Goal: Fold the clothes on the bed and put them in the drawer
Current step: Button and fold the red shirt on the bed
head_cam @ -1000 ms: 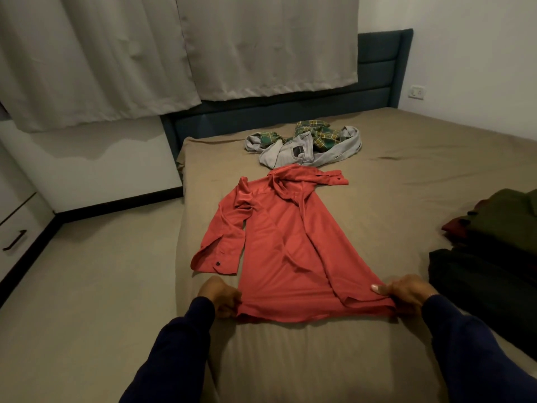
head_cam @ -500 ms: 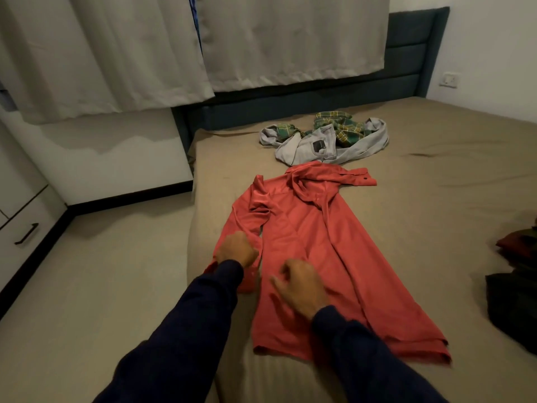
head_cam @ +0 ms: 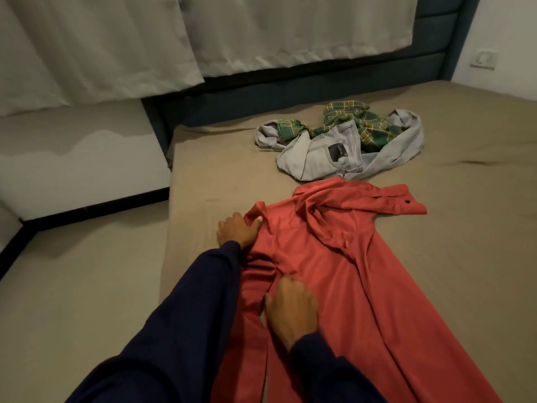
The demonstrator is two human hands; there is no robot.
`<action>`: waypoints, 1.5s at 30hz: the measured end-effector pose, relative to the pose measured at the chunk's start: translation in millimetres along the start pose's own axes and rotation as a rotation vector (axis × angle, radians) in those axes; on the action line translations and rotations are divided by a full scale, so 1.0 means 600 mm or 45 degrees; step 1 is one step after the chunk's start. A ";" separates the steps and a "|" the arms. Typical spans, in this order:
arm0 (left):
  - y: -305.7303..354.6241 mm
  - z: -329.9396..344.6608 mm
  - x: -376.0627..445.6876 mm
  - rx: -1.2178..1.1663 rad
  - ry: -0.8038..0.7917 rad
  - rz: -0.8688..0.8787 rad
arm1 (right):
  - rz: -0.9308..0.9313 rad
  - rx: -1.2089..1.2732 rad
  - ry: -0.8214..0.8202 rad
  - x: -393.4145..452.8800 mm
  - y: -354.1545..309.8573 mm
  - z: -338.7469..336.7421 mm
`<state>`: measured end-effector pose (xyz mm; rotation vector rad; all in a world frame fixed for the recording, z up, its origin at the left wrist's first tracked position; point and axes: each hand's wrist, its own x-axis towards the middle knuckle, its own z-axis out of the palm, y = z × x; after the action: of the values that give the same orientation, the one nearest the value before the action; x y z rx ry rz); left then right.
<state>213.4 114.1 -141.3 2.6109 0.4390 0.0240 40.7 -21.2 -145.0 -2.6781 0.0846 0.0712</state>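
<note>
Left hand pinching red shirt shoulder, right hand gripping its sleeve seam

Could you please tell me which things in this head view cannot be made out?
- Red shirt: hem cut off by the bottom edge; left sleeve partly under the left arm.
- Right hand: fingertips curl out of sight.
- Green plaid garment: shape lost, tangled with the grey jeans.
- Drawer: outside the frame.
</note>
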 end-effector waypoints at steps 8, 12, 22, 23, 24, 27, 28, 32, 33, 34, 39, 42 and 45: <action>-0.008 -0.021 0.115 -0.259 -0.045 0.250 | 0.067 0.184 0.059 0.036 -0.006 0.012; -0.037 -0.066 0.134 -0.077 -0.164 0.392 | -0.035 0.099 0.277 0.019 -0.059 0.046; -0.095 -0.105 0.092 0.192 -0.116 0.147 | -0.070 0.042 0.253 -0.092 -0.041 0.059; -0.097 -0.109 0.086 0.152 -0.205 0.084 | -0.053 0.021 0.238 -0.118 -0.029 0.057; -0.097 -0.113 0.081 0.103 -0.281 0.039 | -0.017 0.015 0.195 -0.140 -0.018 0.057; -0.098 -0.125 0.069 -0.120 -0.330 -0.021 | 0.090 -0.008 0.037 -0.182 0.005 0.062; -0.099 -0.127 0.061 -0.188 -0.313 -0.034 | 0.099 -0.022 0.037 -0.189 0.007 0.061; -0.104 -0.128 0.045 -0.185 -0.034 0.082 | 0.020 -0.081 0.138 -0.192 0.009 0.062; -0.104 -0.131 0.036 -0.083 0.065 0.133 | -0.009 -0.068 0.148 -0.199 0.007 0.058; -0.103 -0.133 0.029 0.029 0.156 0.185 | -0.036 -0.034 0.153 -0.204 0.004 0.055; -0.103 -0.133 -0.025 0.610 0.508 0.471 | -0.193 0.131 0.185 -0.222 0.003 0.068; -0.096 -0.118 -0.089 0.527 0.331 0.691 | -0.127 0.189 0.062 -0.256 0.013 0.040; -0.080 -0.093 -0.182 0.248 -0.163 0.845 | -0.004 -0.016 -0.059 -0.309 0.020 0.018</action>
<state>89.8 145.7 -107.8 2.8049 -0.5025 0.0354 -145.6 -18.0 -148.2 -2.6874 0.0659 0.1329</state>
